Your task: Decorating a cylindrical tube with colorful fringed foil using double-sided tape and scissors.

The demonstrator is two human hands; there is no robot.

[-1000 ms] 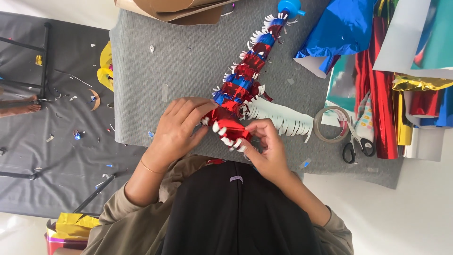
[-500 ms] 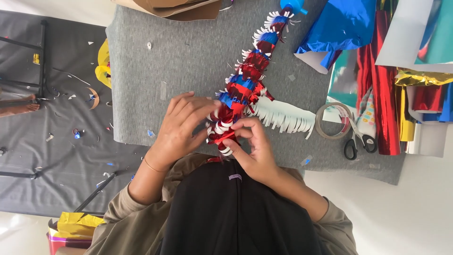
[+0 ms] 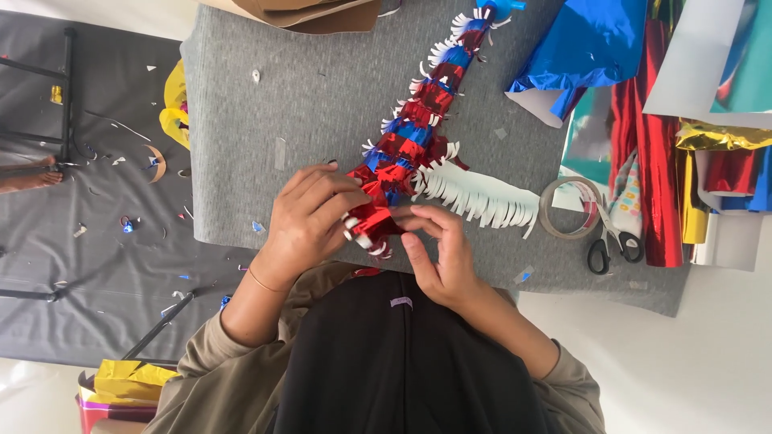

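- On the grey felt mat (image 3: 265, 104) lies a long stick wrapped in shiny red and blue fringe (image 3: 418, 120). It reaches from the hands up to the far edge of the mat.
- The left hand (image 3: 310, 221) is curled around the near end of the stick, with its fingers pressing on the red foil.
- The right hand (image 3: 442, 253) pinches the foil at the same end with its thumb and first fingers. Both hands are touching the stick.
- A white strip of cut fringe (image 3: 482, 197) hangs off the stick, just beside the right hand.
- A roll of clear tape (image 3: 572, 209) and black-handled scissors (image 3: 607, 245) sit near the right hand, on the mat's edge.
- Sheets of shiny foil (image 3: 659, 185) in red, blue and gold are piled past the scissors.
- I think the thin foil could tear if the fingers pull too hard.
- The wrap could also come loose if the pinch slips, because the end looks bunched up.
- The white strip could get bent under the right hand.
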